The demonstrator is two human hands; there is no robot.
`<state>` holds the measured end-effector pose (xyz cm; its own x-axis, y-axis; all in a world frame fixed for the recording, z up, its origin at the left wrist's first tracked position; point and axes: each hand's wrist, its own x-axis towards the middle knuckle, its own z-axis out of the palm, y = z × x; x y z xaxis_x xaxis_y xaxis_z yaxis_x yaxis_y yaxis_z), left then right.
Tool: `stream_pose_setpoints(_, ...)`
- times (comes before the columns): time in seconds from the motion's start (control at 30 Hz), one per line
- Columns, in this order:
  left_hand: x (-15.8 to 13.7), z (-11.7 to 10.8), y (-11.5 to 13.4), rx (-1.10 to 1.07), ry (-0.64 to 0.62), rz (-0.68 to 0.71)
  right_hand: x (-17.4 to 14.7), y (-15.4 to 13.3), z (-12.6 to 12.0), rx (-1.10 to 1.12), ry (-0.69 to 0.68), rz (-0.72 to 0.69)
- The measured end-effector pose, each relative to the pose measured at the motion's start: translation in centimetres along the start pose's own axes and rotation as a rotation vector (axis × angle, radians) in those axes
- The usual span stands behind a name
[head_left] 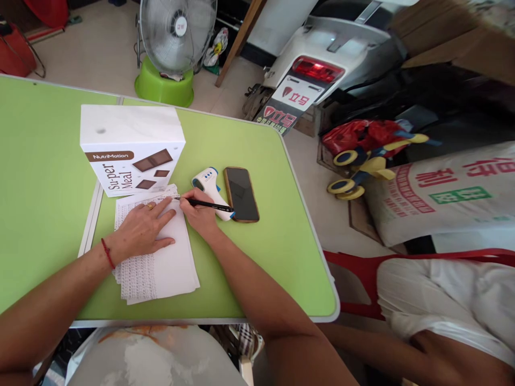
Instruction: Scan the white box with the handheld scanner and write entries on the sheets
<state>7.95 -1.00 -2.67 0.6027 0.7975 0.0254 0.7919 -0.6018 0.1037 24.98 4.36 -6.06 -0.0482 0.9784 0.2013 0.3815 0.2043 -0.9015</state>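
Note:
My right hand (199, 212) grips a black pen (207, 203), its tip on the upper right part of a sheet of paper (173, 257). Rows of small handwriting cover the left part of the sheet, and more sheets lie under it. Flat on the paper, fingers spread, rests my left hand (142, 230), with a ring on one finger and a red cord at the wrist. Just behind the paper stands a white NutriMotion box (132, 136). A white and blue infrared thermometer (211, 187) lies beside my right hand, partly hidden by it.
A phone (242, 194) lies on the green table (281, 257), right of the thermometer. Beyond the table are a fan (179, 32) on a green stool (164, 86) and a white scooter (314, 59). At right, a person in light clothes (438, 300) sits on a red chair near a large sack (446, 193).

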Motion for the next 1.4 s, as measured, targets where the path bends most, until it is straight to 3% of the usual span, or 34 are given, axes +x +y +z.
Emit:
stream_pose_setpoints(0.8,0.03,-0.22,0.08,0.045,-0.038,0.002,-0.01,0.16,-0.09,0.023,-0.018,-0.006)
stream_pose_setpoints(1.03,0.06,-0.23,0.06,0.054,-0.042,-0.002,0.03,0.21,0.09,0.043,0.057,-0.003)
stream_pose_setpoints(1.4,0.07,-0.15,-0.02,0.064,-0.019,0.007,0.03,0.02,-0.02,0.023,0.022,-0.028)
